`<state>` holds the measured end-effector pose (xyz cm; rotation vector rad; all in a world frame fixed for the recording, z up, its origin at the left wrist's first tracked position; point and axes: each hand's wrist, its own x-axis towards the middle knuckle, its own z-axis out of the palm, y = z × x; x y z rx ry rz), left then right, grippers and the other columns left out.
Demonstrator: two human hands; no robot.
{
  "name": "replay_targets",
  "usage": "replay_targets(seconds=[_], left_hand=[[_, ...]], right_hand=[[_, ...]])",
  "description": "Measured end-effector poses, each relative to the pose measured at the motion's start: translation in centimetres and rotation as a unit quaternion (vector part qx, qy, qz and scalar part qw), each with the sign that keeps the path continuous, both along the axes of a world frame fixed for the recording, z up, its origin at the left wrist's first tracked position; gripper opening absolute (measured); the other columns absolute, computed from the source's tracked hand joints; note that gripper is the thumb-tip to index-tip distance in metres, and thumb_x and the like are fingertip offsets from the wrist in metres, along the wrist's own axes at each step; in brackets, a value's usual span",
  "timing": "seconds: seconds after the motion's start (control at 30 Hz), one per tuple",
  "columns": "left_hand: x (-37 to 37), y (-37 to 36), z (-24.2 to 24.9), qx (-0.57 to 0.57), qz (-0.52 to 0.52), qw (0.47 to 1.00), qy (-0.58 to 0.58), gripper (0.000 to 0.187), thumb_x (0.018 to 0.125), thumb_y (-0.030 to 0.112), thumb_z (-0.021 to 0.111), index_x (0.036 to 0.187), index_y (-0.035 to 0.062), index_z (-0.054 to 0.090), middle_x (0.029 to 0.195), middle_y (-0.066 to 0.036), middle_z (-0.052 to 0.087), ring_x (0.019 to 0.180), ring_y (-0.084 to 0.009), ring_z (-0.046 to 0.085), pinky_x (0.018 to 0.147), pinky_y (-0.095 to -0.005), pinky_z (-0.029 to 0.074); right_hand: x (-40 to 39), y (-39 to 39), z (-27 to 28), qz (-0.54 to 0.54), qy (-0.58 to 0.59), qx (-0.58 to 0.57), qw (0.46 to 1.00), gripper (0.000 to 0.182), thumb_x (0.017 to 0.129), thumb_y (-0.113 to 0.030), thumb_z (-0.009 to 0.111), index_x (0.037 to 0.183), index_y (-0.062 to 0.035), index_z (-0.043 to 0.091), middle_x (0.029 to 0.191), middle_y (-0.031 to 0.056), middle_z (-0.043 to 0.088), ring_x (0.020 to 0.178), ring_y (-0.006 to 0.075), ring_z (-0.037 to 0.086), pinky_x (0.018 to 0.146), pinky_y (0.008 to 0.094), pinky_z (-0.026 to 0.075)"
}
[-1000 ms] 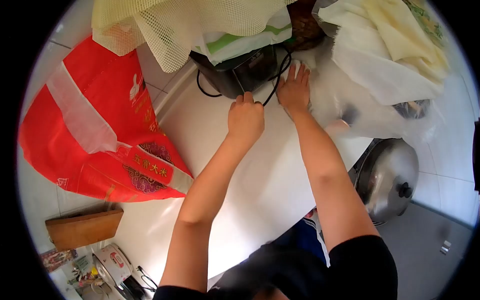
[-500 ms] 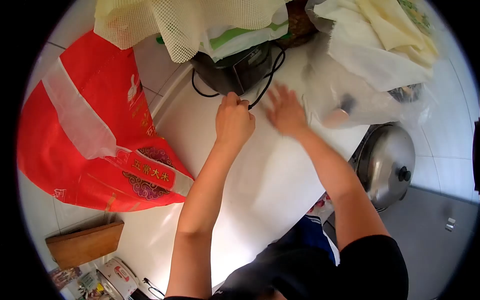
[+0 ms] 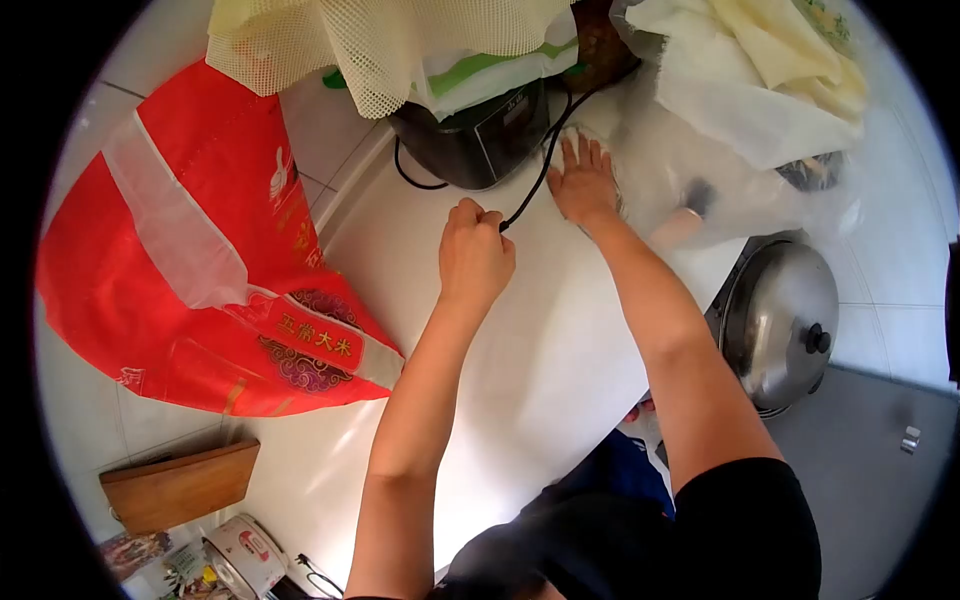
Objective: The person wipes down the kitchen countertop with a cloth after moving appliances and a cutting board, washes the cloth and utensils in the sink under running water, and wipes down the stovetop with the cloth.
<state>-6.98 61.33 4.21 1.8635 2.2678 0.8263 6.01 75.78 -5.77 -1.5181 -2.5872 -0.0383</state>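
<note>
My left hand [image 3: 477, 250] is closed around the end of a black cord [image 3: 540, 178], just in front of a dark appliance [image 3: 475, 145]. The cord runs up from my fingers past the appliance's right side. My right hand [image 3: 583, 180] lies with its fingers spread on the white surface [image 3: 520, 330], right of the cord. Something thin and pale, perhaps a clear bag or cloth, shows around its edges; I cannot make out which. A green and white packet [image 3: 500, 75] and a cream mesh cloth [image 3: 370, 50] cover the appliance's top.
A large red bag [image 3: 210, 270] stands at the left, with a wooden board [image 3: 180, 485] and a white cooker [image 3: 245, 555] below it. At the right are a clear plastic bag [image 3: 740, 205] with pale cloth [image 3: 750, 110], and a lidded metal pan [image 3: 785, 325].
My right hand has moved up and slightly right and now lies flatter on the surface. The cord has shifted, with my left hand still on its end. The whole view has shifted slightly.
</note>
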Motion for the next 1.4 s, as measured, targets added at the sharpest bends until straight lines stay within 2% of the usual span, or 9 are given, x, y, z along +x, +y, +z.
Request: replay_targets(seconds=[0.07,0.17,0.37,0.4,0.5,0.97,1.07,1.17,1.4], left_hand=[[-0.1,0.5,0.1,0.009,0.0,1.0,0.005,0.024,0.063,-0.002,0.061,0.087,-0.0032,0.068,0.089,-0.014,0.055,0.088,-0.0295,0.055,0.075,-0.0368,0.048],[0.2,0.8,0.1,0.01,0.005,1.0,0.0,0.025,0.064,-0.003,0.061,0.088,-0.0031,0.068,0.089,-0.014,0.055,0.087,-0.0294,0.055,0.075,-0.0367,0.049],[0.4,-0.3,-0.1,0.011,0.016,1.0,-0.008,0.025,0.065,-0.003,0.06,0.089,-0.0028,0.067,0.088,-0.014,0.055,0.086,-0.0291,0.055,0.074,-0.0366,0.049],[0.2,0.0,-0.1,0.017,0.015,1.0,-0.008,0.026,0.065,-0.003,0.06,0.089,-0.0029,0.067,0.088,-0.014,0.055,0.086,-0.0291,0.056,0.074,-0.0366,0.049],[0.1,0.6,-0.4,0.02,0.013,1.0,-0.017,0.026,0.064,-0.003,0.061,0.09,-0.0031,0.067,0.088,-0.013,0.055,0.086,-0.0289,0.056,0.073,-0.0368,0.049],[0.7,-2.4,0.9,0.025,0.05,0.995,-0.085,0.025,0.071,-0.003,0.06,0.095,-0.0013,0.066,0.089,-0.012,0.053,0.071,-0.0249,0.057,0.063,-0.0327,0.049],[1.2,-2.8,1.1,0.039,0.049,0.992,-0.113,0.025,0.07,-0.002,0.061,0.095,-0.0004,0.066,0.089,-0.013,0.053,0.069,-0.0255,0.057,0.064,-0.0331,0.049],[1.7,-3.1,0.7,0.053,0.04,0.988,-0.14,0.026,0.069,-0.002,0.061,0.095,0.0002,0.065,0.088,-0.013,0.053,0.069,-0.026,0.057,0.064,-0.0334,0.049],[3.8,-4.0,0.4,0.032,0.051,0.978,-0.201,0.025,0.069,-0.001,0.06,0.094,-0.0018,0.064,0.092,-0.015,0.053,0.082,-0.0289,0.056,0.072,-0.0354,0.049]], right_hand=[[-0.1,-3.1,3.0,0.046,-0.061,-0.05,0.996,0.058,0.093,-0.038,0.039,0.139,-0.0036,0.033,0.146,0.0167,0.027,0.135,0.0342,0.024,0.11,0.0443,0.02],[2.4,-5.2,0.6,0.155,0.071,-0.044,0.984,0.057,0.092,-0.036,0.041,0.139,-0.0035,0.033,0.146,0.0172,0.028,0.134,0.0335,0.025,0.108,0.0451,0.022],[-0.6,0.3,1.1,0.033,0.015,-0.003,0.999,0.056,0.093,-0.034,0.039,0.139,-0.0021,0.033,0.145,0.0175,0.03,0.134,0.0325,0.025,0.109,0.0442,0.02],[-0.4,-1.4,1.6,0.082,-0.046,-0.02,0.995,0.058,0.093,-0.036,0.04,0.139,-0.0015,0.033,0.145,0.0181,0.03,0.134,0.0327,0.025,0.108,0.0444,0.02],[2.8,-8.4,1.7,0.183,0.072,-0.051,0.979,0.06,0.092,-0.037,0.041,0.139,-0.0008,0.032,0.146,0.0176,0.027,0.136,0.0343,0.022,0.111,0.0456,0.016],[-3.4,9.5,-0.2,-0.146,-0.019,-0.039,0.988,0.06,0.095,-0.037,0.03,0.143,-0.0026,0.023,0.15,0.0177,0.015,0.139,0.0353,0.011,0.113,0.0439,0.006],[-1.7,6.7,1.6,-0.01,-0.12,-0.075,0.99,0.058,0.095,-0.038,0.029,0.142,-0.0041,0.028,0.15,0.0131,0.019,0.139,0.0304,0.013,0.113,0.0434,0.008],[0.8,1.8,0.7,0.106,-0.05,-0.057,0.991,0.057,0.095,-0.039,0.028,0.141,-0.0043,0.031,0.149,0.0108,0.024,0.139,0.0268,0.015,0.113,0.0429,0.01],[-1.3,2.7,1.0,-0.016,-0.063,-0.033,0.997,0.056,0.096,-0.035,0.028,0.143,-0.0048,0.027,0.147,0.0142,0.027,0.138,0.0269,0.02,0.112,0.0432,0.013]])
